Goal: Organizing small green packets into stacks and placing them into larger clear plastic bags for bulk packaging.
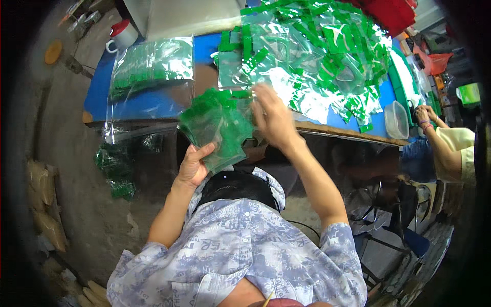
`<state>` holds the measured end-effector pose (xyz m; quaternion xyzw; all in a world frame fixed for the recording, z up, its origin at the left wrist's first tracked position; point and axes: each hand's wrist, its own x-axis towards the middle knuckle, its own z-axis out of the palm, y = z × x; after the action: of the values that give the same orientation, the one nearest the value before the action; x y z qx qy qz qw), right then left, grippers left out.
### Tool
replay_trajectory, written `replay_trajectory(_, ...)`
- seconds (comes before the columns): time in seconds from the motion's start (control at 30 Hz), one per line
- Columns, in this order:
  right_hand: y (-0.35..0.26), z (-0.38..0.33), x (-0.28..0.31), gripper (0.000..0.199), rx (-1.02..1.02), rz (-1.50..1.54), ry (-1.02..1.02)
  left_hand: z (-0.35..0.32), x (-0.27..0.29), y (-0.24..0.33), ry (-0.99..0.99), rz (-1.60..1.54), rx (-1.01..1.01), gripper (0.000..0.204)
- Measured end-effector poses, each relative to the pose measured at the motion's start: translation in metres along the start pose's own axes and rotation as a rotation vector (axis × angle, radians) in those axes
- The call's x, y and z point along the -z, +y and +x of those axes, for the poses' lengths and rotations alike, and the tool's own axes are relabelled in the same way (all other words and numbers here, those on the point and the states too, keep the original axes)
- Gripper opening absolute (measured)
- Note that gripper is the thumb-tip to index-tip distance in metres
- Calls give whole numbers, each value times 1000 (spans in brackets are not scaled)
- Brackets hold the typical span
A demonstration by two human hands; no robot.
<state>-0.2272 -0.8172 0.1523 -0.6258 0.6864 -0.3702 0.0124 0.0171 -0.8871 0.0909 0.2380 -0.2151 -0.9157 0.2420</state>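
My left hand [194, 162] grips a fanned stack of clear plastic bags with green ends [217, 130] just off the table's near edge, its thumb lying on top. At the stack's right side is my right hand [273, 113], smeared by motion; whether its fingers hold a bag cannot be made out. Beyond it, a large heap of similar green and clear bags [337, 64] covers the right part of the table. On the left, a neat row of the same bags [151, 64] lies on a big clear plastic sheet or bag [133, 110] that hangs over the edge.
The blue table [94, 97] bears a red-and-white jug [121, 35] at back left and a clear plastic tub [396, 120] at right. Green packets [115, 169] show below the left edge. Another person's hands [423, 113] are at far right, above a chair [409, 235].
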Motion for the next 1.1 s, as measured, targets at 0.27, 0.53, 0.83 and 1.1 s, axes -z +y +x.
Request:
replay_trajectory(0.27,-15,-18,-8,38,54,-148,-258,-2,10,-17,-18,-191,20,45)
replay_trajectory(0.53,28,-18,9,52,-121,-527,48,-4,11,-14,51,-183,55,50)
replay_trajectory(0.83,4,7,-11,53,128,-361,-126,-14,17,-12,-40,-217,67,53)
replay_trajectory(1.1,-21,1,-13,42,-52,-170,-306,-10,5,-17,-35,-248,14,49)
